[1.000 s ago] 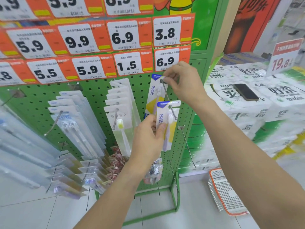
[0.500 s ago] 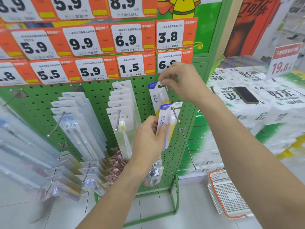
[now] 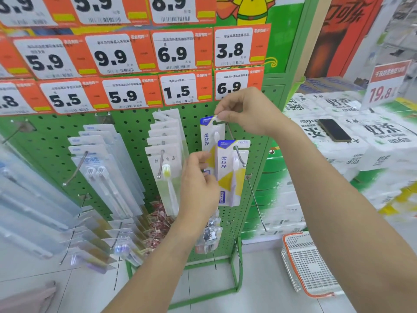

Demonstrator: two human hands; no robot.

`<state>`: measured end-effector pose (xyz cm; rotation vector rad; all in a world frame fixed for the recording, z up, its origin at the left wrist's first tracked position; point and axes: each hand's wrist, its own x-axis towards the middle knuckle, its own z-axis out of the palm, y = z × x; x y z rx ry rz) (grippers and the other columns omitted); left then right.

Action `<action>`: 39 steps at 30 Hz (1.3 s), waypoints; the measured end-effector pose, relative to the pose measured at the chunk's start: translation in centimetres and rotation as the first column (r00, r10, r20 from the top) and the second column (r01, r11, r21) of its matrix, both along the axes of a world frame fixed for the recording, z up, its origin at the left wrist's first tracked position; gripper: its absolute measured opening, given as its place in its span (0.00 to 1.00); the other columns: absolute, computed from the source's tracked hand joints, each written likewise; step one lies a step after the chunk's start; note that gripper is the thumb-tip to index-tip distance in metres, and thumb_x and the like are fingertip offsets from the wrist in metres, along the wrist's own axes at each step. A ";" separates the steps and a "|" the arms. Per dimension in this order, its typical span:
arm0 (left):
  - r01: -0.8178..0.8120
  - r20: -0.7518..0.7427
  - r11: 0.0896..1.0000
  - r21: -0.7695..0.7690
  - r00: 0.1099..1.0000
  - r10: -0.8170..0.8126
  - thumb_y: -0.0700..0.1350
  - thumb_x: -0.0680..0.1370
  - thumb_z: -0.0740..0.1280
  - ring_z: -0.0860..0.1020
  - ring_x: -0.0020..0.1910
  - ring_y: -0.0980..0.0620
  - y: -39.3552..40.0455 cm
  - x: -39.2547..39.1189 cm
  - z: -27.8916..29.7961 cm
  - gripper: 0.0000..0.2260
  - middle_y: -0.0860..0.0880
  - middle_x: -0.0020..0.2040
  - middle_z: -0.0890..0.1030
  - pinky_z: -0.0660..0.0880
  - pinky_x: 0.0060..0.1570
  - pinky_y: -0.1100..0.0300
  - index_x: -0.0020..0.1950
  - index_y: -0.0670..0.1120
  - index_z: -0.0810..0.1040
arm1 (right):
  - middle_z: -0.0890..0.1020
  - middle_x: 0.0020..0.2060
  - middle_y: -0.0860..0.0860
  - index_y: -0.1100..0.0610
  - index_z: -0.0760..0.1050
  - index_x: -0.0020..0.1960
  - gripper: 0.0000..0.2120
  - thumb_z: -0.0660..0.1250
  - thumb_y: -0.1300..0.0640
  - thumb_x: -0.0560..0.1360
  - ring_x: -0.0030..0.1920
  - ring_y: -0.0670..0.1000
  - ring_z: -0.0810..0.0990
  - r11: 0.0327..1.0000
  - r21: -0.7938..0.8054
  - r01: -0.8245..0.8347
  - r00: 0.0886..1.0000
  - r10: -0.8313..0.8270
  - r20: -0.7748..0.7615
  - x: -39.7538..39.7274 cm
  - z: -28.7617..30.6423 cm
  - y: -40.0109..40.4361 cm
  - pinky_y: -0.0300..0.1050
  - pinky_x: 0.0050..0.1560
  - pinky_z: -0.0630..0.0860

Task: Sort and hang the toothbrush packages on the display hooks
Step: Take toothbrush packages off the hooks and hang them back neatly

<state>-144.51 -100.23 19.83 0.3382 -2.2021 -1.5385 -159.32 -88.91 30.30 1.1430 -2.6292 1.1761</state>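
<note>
Your right hand (image 3: 246, 111) has its fingers pinched on the top of the rear toothbrush package (image 3: 209, 134) up on the hook (image 3: 237, 150). Your left hand (image 3: 198, 186) grips the front package (image 3: 230, 175) hanging near the hook's tip.

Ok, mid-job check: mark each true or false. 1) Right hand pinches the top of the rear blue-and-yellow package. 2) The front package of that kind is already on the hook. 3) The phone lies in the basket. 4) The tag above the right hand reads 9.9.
1) True: the right hand pinches the rear package at its top.
2) True: the front package hangs on the hook.
3) False: the phone lies on the stacked tissue packs; the basket sits on the floor.
4) False: that price tag reads 6.9.
</note>
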 end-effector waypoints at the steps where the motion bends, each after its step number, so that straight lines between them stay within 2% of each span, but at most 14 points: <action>1: -0.026 -0.011 0.999 -0.023 1.000 0.025 0.30 0.79 0.57 0.75 0.61 0.56 0.0 -0.1 0.0 0.19 0.52 0.63 0.75 0.75 0.62 0.55 0.64 0.51 0.70 | 0.85 0.40 0.55 0.52 0.82 0.45 0.04 0.73 0.60 0.77 0.35 0.44 0.77 1.000 0.003 -0.018 1.000 0.018 0.014 0.1 0.1 0.1 0.38 0.42 0.76; 4: -0.096 -0.017 0.994 -0.056 0.995 0.095 0.37 0.84 0.57 0.74 0.65 0.54 0.1 -0.8 -0.2 0.17 0.50 0.69 0.73 0.71 0.60 0.63 0.73 0.46 0.66 | 0.85 0.43 0.58 0.52 0.82 0.45 0.05 0.72 0.61 0.78 0.38 0.50 0.80 0.998 0.002 -0.060 0.995 0.060 0.075 0.3 0.3 0.4 0.53 0.48 0.82; 7: -0.112 -0.035 0.993 -0.038 0.993 0.110 0.42 0.84 0.60 0.75 0.66 0.54 0.3 -1.4 -0.3 0.18 0.52 0.68 0.76 0.73 0.62 0.59 0.74 0.46 0.67 | 0.83 0.47 0.62 0.53 0.81 0.46 0.06 0.71 0.62 0.79 0.39 0.52 0.82 0.992 -0.006 -0.125 0.980 0.124 0.156 0.7 0.8 0.8 0.55 0.49 0.84; 10: -0.141 -0.043 0.989 -0.044 0.989 0.139 0.44 0.83 0.63 0.80 0.45 0.59 0.3 -1.5 -0.3 0.03 0.55 0.47 0.82 0.75 0.44 0.59 0.56 0.47 0.75 | 0.82 0.49 0.67 0.54 0.81 0.46 0.06 0.70 0.63 0.79 0.40 0.49 0.84 0.979 -0.008 -0.204 0.956 0.200 0.216 1.3 1.0 1.1 0.48 0.49 0.84; 12: -0.196 -0.077 0.974 -0.112 0.979 0.189 0.45 0.83 0.64 0.77 0.34 0.50 0.2 -1.5 -0.5 0.08 0.48 0.36 0.80 0.73 0.34 0.51 0.44 0.45 0.74 | 0.82 0.49 0.66 0.55 0.82 0.47 0.04 0.71 0.63 0.78 0.41 0.51 0.84 0.979 -0.045 -0.200 0.947 0.205 0.247 1.4 0.7 1.2 0.49 0.50 0.84; 14: -0.222 -0.122 0.964 -0.148 0.971 0.205 0.46 0.82 0.64 0.79 0.35 0.43 0.2 -1.4 -0.9 0.10 0.45 0.35 0.81 0.76 0.35 0.42 0.43 0.44 0.76 | 0.85 0.49 0.60 0.56 0.82 0.50 0.03 0.71 0.61 0.79 0.44 0.50 0.86 0.982 -0.112 -0.150 0.948 0.175 0.266 1.3 0.2 1.4 0.48 0.50 0.83; 17: -0.226 -0.170 0.954 -0.198 0.966 0.194 0.45 0.82 0.65 0.79 0.32 0.43 0.4 -0.6 -1.0 0.08 0.46 0.32 0.81 0.76 0.33 0.42 0.46 0.47 0.82 | 0.87 0.49 0.48 0.55 0.83 0.54 0.06 0.68 0.57 0.81 0.52 0.52 0.86 0.979 -0.200 -0.045 0.964 0.096 0.248 1.3 -0.4 2.1 0.51 0.56 0.83; 19: -0.224 -0.206 0.945 -0.237 0.962 0.176 0.45 0.83 0.65 0.76 0.28 0.44 0.7 0.3 -0.7 0.08 0.46 0.29 0.79 0.74 0.31 0.43 0.47 0.49 0.83 | 0.87 0.50 0.50 0.55 0.83 0.54 0.06 0.68 0.57 0.81 0.53 0.54 0.86 0.956 -0.292 0.017 0.969 0.056 0.239 1.7 -0.7 2.9 0.53 0.57 0.82; 22: -0.253 -0.223 0.939 -0.232 0.954 0.202 0.44 0.82 0.66 0.76 0.28 0.44 0.7 1.6 -0.7 0.11 0.45 0.28 0.78 0.75 0.30 0.43 0.39 0.50 0.77 | 0.86 0.48 0.56 0.54 0.83 0.53 0.05 0.67 0.59 0.81 0.53 0.57 0.85 0.895 -0.435 0.099 0.978 -0.006 0.211 3.1 -1.5 4.1 0.55 0.56 0.82; 26: -0.274 -0.198 0.956 -0.106 0.948 0.250 0.46 0.81 0.68 0.82 0.34 0.43 0.5 4.4 -0.8 0.11 0.46 0.33 0.83 0.81 0.38 0.44 0.40 0.47 0.79 | 0.85 0.41 0.48 0.55 0.82 0.53 0.04 0.69 0.61 0.80 0.45 0.51 0.84 0.782 -0.594 0.189 0.975 -0.079 0.206 6.7 -3.4 5.1 0.49 0.48 0.82; 29: -0.277 -0.166 0.959 0.055 0.945 0.283 0.42 0.79 0.71 0.83 0.34 0.55 0.3 7.0 -0.4 0.10 0.56 0.35 0.84 0.80 0.38 0.65 0.38 0.52 0.80 | 0.84 0.37 0.46 0.54 0.82 0.49 0.03 0.71 0.61 0.77 0.39 0.50 0.82 0.708 -0.665 0.239 0.970 -0.146 0.194 10.8 -6.2 5.3 0.46 0.45 0.79; 31: -0.244 -0.142 0.961 0.129 0.955 0.262 0.41 0.78 0.71 0.84 0.37 0.59 0.2 8.5 -0.4 0.09 0.59 0.37 0.85 0.79 0.40 0.69 0.41 0.54 0.82 | 0.84 0.36 0.44 0.48 0.82 0.45 0.05 0.72 0.58 0.75 0.38 0.49 0.81 0.694 -0.669 0.265 0.964 -0.176 0.199 13.8 -8.5 5.0 0.45 0.44 0.78; 34: -0.186 -0.077 0.936 0.299 0.973 0.218 0.40 0.77 0.72 0.85 0.38 0.57 0.1 10.4 -0.8 0.06 0.56 0.40 0.87 0.81 0.40 0.64 0.47 0.52 0.84 | 0.83 0.39 0.44 0.46 0.81 0.45 0.03 0.72 0.55 0.74 0.40 0.48 0.81 0.774 -0.589 0.232 0.972 -0.164 0.168 17.7 -11.8 4.4 0.41 0.45 0.77; 39: -0.028 0.093 0.883 0.468 0.996 -0.017 0.35 0.76 0.72 0.86 0.39 0.48 -0.1 12.4 -3.3 0.05 0.47 0.42 0.88 0.83 0.39 0.58 0.49 0.43 0.83 | 0.81 0.44 0.42 0.44 0.79 0.52 0.05 0.69 0.48 0.76 0.46 0.46 0.81 0.946 -0.275 0.171 0.983 -0.143 0.119 20.5 -15.6 4.2 0.37 0.47 0.75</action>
